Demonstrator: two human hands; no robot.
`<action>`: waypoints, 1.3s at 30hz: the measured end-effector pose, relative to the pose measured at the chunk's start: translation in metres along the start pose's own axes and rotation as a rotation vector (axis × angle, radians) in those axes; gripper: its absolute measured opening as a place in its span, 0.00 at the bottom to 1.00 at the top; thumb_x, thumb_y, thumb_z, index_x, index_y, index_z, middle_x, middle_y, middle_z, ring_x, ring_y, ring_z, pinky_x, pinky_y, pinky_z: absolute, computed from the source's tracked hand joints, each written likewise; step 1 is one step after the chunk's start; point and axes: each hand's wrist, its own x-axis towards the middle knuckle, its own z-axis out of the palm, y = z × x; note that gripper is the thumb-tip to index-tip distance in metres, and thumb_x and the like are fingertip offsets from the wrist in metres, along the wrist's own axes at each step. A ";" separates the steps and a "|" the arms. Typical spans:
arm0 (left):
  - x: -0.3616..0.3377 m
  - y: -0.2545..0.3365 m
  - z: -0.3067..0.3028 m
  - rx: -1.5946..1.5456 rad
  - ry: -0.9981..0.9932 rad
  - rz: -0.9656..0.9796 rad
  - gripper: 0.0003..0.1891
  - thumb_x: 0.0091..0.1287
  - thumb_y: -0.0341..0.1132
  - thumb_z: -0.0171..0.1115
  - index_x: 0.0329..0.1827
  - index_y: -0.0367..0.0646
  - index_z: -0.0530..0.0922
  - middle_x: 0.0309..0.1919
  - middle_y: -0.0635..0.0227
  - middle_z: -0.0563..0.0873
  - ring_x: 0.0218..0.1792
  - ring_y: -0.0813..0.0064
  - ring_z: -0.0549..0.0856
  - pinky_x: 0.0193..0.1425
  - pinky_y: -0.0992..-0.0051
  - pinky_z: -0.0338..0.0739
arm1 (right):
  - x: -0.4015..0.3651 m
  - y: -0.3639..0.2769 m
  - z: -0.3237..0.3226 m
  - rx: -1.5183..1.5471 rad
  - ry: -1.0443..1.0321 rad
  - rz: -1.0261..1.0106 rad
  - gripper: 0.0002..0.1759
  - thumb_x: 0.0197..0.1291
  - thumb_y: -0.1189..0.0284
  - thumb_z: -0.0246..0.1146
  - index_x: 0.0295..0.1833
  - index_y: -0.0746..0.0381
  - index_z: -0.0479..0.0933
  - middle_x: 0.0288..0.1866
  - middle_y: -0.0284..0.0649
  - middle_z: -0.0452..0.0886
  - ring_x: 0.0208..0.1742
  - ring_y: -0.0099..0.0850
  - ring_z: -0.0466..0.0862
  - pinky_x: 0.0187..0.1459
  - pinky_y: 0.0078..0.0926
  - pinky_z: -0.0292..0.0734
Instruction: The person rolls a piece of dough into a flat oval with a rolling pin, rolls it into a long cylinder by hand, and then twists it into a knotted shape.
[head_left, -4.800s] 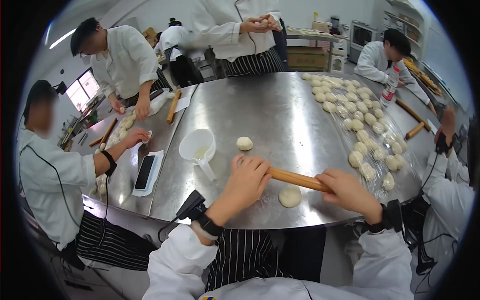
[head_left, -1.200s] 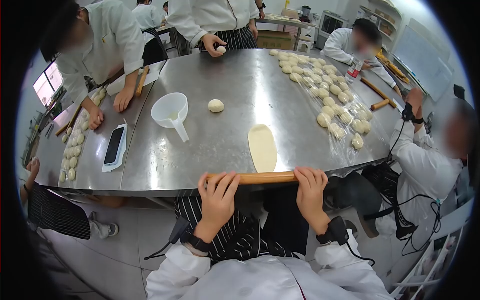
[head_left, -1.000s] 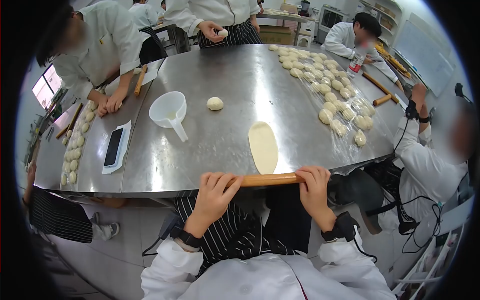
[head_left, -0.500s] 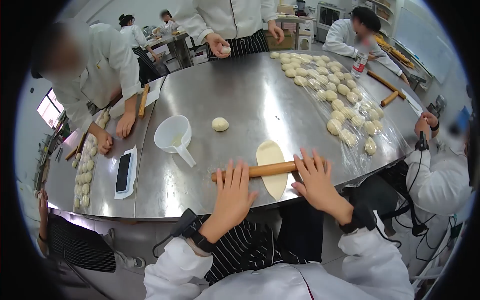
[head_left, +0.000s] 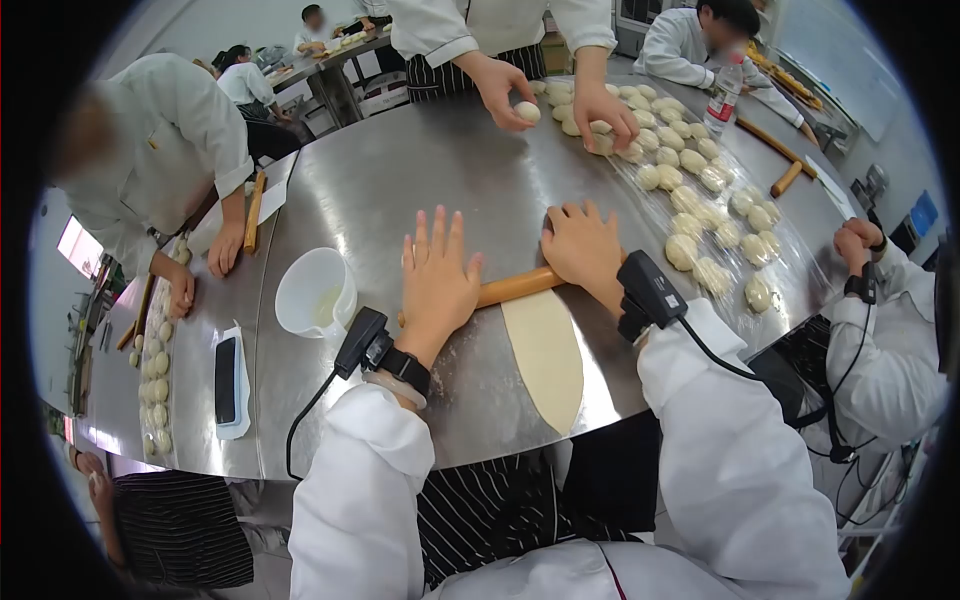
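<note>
Both my hands press on a wooden rolling pin [head_left: 520, 286]. My left hand [head_left: 440, 280] lies flat over its left part, fingers stretched out and spread. My right hand [head_left: 585, 248] rests over the right part, fingers extended forward and slightly bent. Under the pin's middle, a long flat piece of dough [head_left: 545, 365] runs back toward the table's front edge, tapering to a rounded point. Its far end is hidden by the pin or my hands. Left of my left hand stands a white plastic bowl [head_left: 300, 292], its handle covered by my wrist.
Many dough balls [head_left: 692, 161] lie under plastic film at the right, beside a bottle [head_left: 722, 100]. Across the table a person's hand [head_left: 500, 90] holds a dough ball [head_left: 527, 112]. A phone [head_left: 229, 380] lies left. Co-workers stand on both sides.
My hands have pushed the rolling pin forward, away from me, and the dough now stretches longer toward me. The person opposite has reached over the dough balls. The lone ball no longer shows.
</note>
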 end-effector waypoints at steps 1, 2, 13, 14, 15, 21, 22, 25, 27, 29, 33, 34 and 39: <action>0.007 -0.006 0.006 0.005 0.033 -0.017 0.32 0.75 0.47 0.52 0.78 0.40 0.61 0.80 0.54 0.58 0.81 0.53 0.51 0.82 0.52 0.46 | 0.011 -0.004 0.001 -0.018 -0.014 0.023 0.18 0.65 0.62 0.56 0.54 0.59 0.79 0.55 0.44 0.81 0.66 0.47 0.73 0.63 0.62 0.61; 0.016 -0.014 0.014 0.013 0.072 -0.033 0.32 0.74 0.46 0.53 0.77 0.41 0.62 0.79 0.54 0.59 0.81 0.53 0.51 0.81 0.53 0.47 | 0.020 -0.008 0.008 -0.034 0.125 -0.001 0.12 0.63 0.66 0.58 0.47 0.59 0.79 0.48 0.42 0.83 0.57 0.42 0.78 0.61 0.56 0.64; 0.021 -0.012 -0.025 0.005 -0.084 0.492 0.18 0.67 0.40 0.62 0.55 0.38 0.76 0.39 0.63 0.81 0.46 0.60 0.77 0.54 0.61 0.70 | 0.077 -0.001 0.027 0.174 0.083 -0.259 0.16 0.68 0.64 0.56 0.34 0.64 0.80 0.31 0.50 0.85 0.34 0.50 0.85 0.40 0.49 0.79; 0.015 -0.013 -0.023 0.033 -0.118 0.540 0.19 0.67 0.40 0.63 0.55 0.38 0.76 0.39 0.63 0.81 0.46 0.61 0.77 0.53 0.62 0.71 | 0.065 0.005 0.019 0.233 0.079 -0.288 0.21 0.70 0.60 0.56 0.33 0.65 0.82 0.31 0.52 0.84 0.34 0.54 0.84 0.40 0.50 0.78; 0.009 -0.013 -0.022 0.058 -0.150 0.588 0.19 0.67 0.41 0.63 0.55 0.38 0.76 0.39 0.63 0.81 0.46 0.61 0.78 0.53 0.63 0.72 | 0.054 0.011 0.015 0.194 0.087 -0.261 0.21 0.70 0.59 0.55 0.33 0.64 0.83 0.31 0.52 0.84 0.34 0.52 0.85 0.40 0.50 0.79; -0.007 0.000 -0.041 0.023 -0.115 0.549 0.19 0.67 0.40 0.62 0.56 0.37 0.75 0.41 0.62 0.81 0.46 0.59 0.78 0.51 0.67 0.74 | 0.002 0.025 -0.018 0.247 0.057 -0.071 0.22 0.69 0.59 0.57 0.32 0.65 0.84 0.31 0.52 0.85 0.36 0.52 0.86 0.42 0.50 0.79; -0.014 0.002 -0.041 -0.017 -0.131 0.547 0.19 0.67 0.40 0.62 0.56 0.37 0.75 0.42 0.61 0.81 0.47 0.59 0.78 0.52 0.66 0.73 | -0.006 0.026 -0.018 0.238 0.034 -0.090 0.20 0.68 0.60 0.58 0.33 0.65 0.83 0.31 0.53 0.85 0.37 0.52 0.86 0.42 0.50 0.79; -0.028 0.004 -0.035 -0.174 -0.144 0.513 0.19 0.68 0.40 0.62 0.57 0.37 0.76 0.44 0.60 0.80 0.48 0.59 0.78 0.53 0.63 0.72 | -0.018 0.034 -0.013 0.254 -0.008 -0.133 0.17 0.65 0.62 0.61 0.36 0.66 0.81 0.33 0.54 0.85 0.39 0.53 0.85 0.42 0.50 0.79; -0.027 0.002 -0.035 -0.321 -0.097 0.455 0.19 0.68 0.40 0.62 0.57 0.38 0.76 0.46 0.60 0.80 0.49 0.58 0.78 0.55 0.60 0.71 | -0.014 0.039 -0.002 0.321 0.010 -0.144 0.15 0.63 0.64 0.63 0.39 0.67 0.79 0.36 0.56 0.85 0.39 0.54 0.85 0.41 0.51 0.79; -0.014 0.009 -0.045 -0.226 -0.033 0.393 0.18 0.68 0.40 0.62 0.56 0.39 0.77 0.47 0.60 0.80 0.50 0.57 0.77 0.57 0.58 0.69 | 0.002 0.040 0.006 0.330 0.055 0.010 0.14 0.63 0.64 0.64 0.46 0.64 0.76 0.45 0.53 0.84 0.47 0.53 0.83 0.47 0.49 0.77; 0.006 0.010 -0.046 -0.167 -0.079 0.277 0.23 0.70 0.44 0.60 0.63 0.39 0.75 0.56 0.56 0.79 0.58 0.52 0.76 0.65 0.56 0.66 | -0.003 0.042 0.001 0.124 0.030 0.025 0.23 0.67 0.58 0.62 0.61 0.60 0.73 0.68 0.52 0.73 0.68 0.53 0.73 0.60 0.50 0.73; 0.005 0.007 -0.037 -0.169 -0.067 0.312 0.26 0.70 0.46 0.59 0.66 0.39 0.72 0.60 0.55 0.77 0.62 0.50 0.74 0.68 0.55 0.63 | -0.007 0.042 -0.001 0.110 0.007 -0.020 0.26 0.69 0.56 0.59 0.65 0.59 0.70 0.72 0.52 0.68 0.72 0.52 0.68 0.63 0.52 0.69; -0.037 0.018 -0.039 -0.074 -0.176 0.330 0.43 0.69 0.59 0.57 0.80 0.42 0.56 0.77 0.51 0.62 0.77 0.48 0.61 0.78 0.45 0.49 | -0.056 0.051 -0.015 0.121 -0.144 -0.264 0.30 0.74 0.52 0.49 0.74 0.57 0.67 0.82 0.50 0.56 0.82 0.51 0.54 0.70 0.63 0.59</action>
